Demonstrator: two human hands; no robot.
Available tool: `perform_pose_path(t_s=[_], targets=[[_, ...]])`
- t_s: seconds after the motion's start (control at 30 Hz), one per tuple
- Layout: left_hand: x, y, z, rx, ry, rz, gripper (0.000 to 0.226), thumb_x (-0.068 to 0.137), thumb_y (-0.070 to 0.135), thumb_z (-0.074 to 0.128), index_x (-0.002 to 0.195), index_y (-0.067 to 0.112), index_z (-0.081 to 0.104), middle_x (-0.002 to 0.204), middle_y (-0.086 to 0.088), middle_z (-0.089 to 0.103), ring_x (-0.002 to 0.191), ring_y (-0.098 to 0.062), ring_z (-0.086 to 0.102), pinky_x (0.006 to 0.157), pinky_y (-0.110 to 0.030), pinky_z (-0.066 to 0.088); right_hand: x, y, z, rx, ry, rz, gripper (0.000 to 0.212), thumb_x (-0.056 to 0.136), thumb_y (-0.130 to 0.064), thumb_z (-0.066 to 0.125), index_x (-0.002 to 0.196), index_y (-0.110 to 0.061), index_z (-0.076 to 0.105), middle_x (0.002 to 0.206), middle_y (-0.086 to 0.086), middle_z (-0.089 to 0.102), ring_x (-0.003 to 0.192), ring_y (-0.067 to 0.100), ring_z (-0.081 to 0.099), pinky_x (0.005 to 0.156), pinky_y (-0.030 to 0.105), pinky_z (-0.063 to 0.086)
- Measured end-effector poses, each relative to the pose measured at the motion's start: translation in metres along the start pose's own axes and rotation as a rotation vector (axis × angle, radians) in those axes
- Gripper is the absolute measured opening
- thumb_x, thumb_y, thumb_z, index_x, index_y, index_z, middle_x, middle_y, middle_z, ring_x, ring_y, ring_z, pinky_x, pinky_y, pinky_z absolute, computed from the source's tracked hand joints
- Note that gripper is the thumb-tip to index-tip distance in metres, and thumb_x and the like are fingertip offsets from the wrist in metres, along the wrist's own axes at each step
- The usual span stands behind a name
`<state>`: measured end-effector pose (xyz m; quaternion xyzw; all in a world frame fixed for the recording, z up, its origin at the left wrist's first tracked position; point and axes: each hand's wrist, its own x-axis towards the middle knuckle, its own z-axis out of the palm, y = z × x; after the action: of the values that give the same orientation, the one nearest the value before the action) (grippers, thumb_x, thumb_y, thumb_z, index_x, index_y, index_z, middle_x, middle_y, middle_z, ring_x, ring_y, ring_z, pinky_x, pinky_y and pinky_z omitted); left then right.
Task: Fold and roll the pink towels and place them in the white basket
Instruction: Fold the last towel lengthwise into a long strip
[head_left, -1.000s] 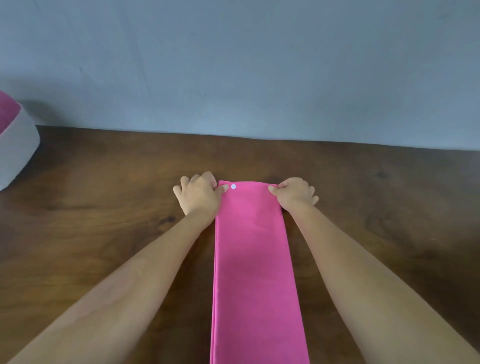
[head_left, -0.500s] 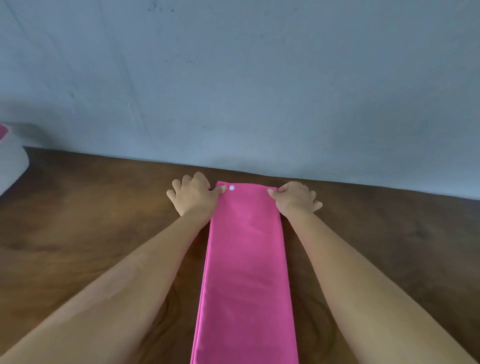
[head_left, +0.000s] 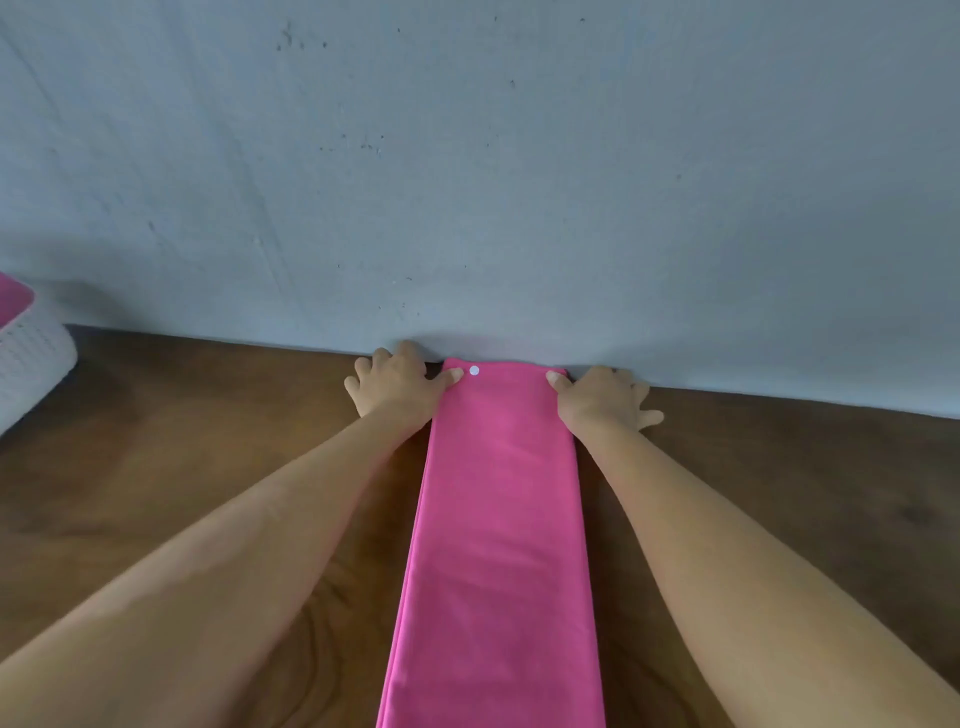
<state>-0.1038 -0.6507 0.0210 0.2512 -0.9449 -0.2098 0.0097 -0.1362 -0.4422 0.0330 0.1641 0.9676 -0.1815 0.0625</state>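
Observation:
A pink towel (head_left: 498, 545), folded into a long narrow strip, lies on the wooden table (head_left: 182, 447) and runs from the bottom edge of the view up to the wall. Its far end touches the wall and carries a small white dot. My left hand (head_left: 397, 382) holds the far left corner, thumb on top of the cloth. My right hand (head_left: 602, 397) holds the far right corner the same way, with its other fingers spread beside the towel. The white basket (head_left: 31, 358) shows partly at the far left edge, with pink cloth (head_left: 13, 299) inside it.
A grey-blue wall (head_left: 519, 182) stands directly behind the table's far edge, right at my fingertips. Bare wood lies on both sides of the towel strip. My forearms stretch along each side of it.
Both hands and the towel's far end have moved away from me until they reach the wall. The view has tilted upward, so more wall shows.

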Motion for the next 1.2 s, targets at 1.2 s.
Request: perform_pose_path(t_s=[1.2], targets=[[-0.217,-0.086,0.01,0.113,-0.169,0.794,0.069,0.105,0.055,0.024,0.162,0.018,0.015,0.169,0.002,0.014,0.156,-0.013,0.003,0.127,-0.034,0.001,-0.347,0.175,-0.007,0.034,-0.16,-0.003,0.045,0.09,-0.07,0.054,0.103,-0.029,0.064,0.118,-0.01,0.047,0.114,0.016,0.044,0.099,0.041,0.029]])
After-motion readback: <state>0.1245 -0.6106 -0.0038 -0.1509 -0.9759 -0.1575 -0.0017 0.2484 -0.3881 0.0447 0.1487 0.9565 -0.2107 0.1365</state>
